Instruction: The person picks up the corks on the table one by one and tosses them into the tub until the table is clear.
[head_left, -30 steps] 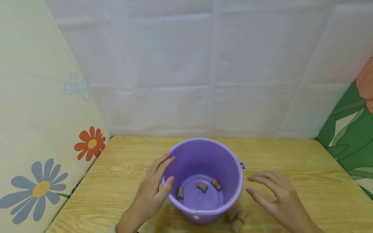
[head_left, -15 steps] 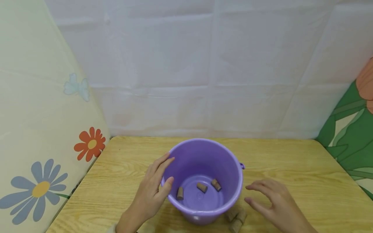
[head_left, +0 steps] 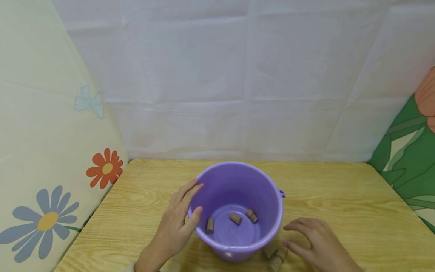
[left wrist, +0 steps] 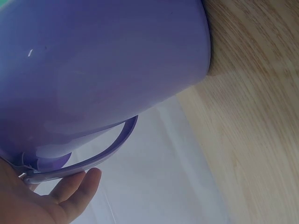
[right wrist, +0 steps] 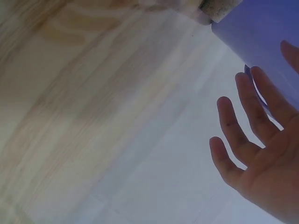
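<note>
A purple bucket (head_left: 238,189) stands on the table, with three brown corks inside: one by the left wall (head_left: 210,226), one in the middle (head_left: 235,218), one at right (head_left: 252,215). My left hand (head_left: 175,223) holds its left rim, thumb and a fingertip over the edge. In the left wrist view, other fingers (left wrist: 86,189) lie outside against the bucket's handle (left wrist: 110,151). Several more corks (head_left: 276,258) lie beside the bucket at its lower right, partly hidden by it. My right hand (head_left: 317,241) hovers just right of them, fingers spread, holding nothing.
The wood-grain table (head_left: 346,196) extends on both sides of the bucket. A white sheet (head_left: 217,83) hangs behind it. Flower-printed panels stand at left (head_left: 40,143) and right (head_left: 408,162).
My right hand has moved down and left, closer to the corks beside the bucket. The left hand and the bucket have stayed in place.
</note>
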Tool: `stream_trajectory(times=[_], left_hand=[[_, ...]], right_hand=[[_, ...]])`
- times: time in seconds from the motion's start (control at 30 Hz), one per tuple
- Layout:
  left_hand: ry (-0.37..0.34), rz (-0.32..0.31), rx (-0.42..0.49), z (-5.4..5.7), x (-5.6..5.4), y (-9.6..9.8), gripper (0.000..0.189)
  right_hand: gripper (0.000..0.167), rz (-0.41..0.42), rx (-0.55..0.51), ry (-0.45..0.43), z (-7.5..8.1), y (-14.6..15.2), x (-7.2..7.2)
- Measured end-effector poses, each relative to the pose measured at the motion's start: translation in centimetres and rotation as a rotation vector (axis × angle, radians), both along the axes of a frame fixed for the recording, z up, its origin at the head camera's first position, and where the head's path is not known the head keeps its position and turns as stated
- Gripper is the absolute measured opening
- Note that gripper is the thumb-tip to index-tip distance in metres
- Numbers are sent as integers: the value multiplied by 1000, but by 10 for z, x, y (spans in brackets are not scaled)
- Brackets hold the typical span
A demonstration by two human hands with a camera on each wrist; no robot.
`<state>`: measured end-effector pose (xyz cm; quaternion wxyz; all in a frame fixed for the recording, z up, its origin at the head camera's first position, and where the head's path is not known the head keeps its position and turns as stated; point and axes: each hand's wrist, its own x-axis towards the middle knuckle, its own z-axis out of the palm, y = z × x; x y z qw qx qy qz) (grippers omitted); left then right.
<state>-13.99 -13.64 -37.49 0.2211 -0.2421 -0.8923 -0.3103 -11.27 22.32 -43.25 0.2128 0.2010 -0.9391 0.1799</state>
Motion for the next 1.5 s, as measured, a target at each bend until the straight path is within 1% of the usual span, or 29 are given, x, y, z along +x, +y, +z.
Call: stream_trajectory(times=[0.23,0.3,0.47,0.53,0.7,0.87,1.0,1.07,1.17,1.27,1.37,1.5], left_hand=[[5,-1,0,-1,0,0,53],[5,-3,-1,-1,0,0,53],[3,-5,3,-1,0,0,53],[4,-6,4,-1,0,0,52],[15,-9,-4,-2,-1,-1,52],[16,-17,-10,-3,-1,-1,52],[7,-18,-7,-2,-1,-1,52],[5,-16,-4,-2,-1,-1,52],[8,-14,-3,-2,-1,0,52],[10,-16,-6,-2,-1,-1,52],[3,-19,-2,-2,-1,-1,52],[1,-17,2,-3,-1,-1,52]], right_hand=[[27,38,68,-2,-5,-1,0],[26,52,80,-43,-6,-1,0],[30,63,78,-188,-6,-1,-2],[32,65,79,-208,-7,-1,-1],[32,85,87,-177,-9,-2,0],[36,98,93,-202,-11,-2,0],[35,116,115,-214,-11,-3,-1],[33,137,126,-199,-13,-4,-2],[28,182,128,-151,-18,-4,-3],[21,212,120,-80,-23,-4,-4],[18,241,112,-85,-26,-5,-5],[17,252,111,-96,-27,-5,-6]])
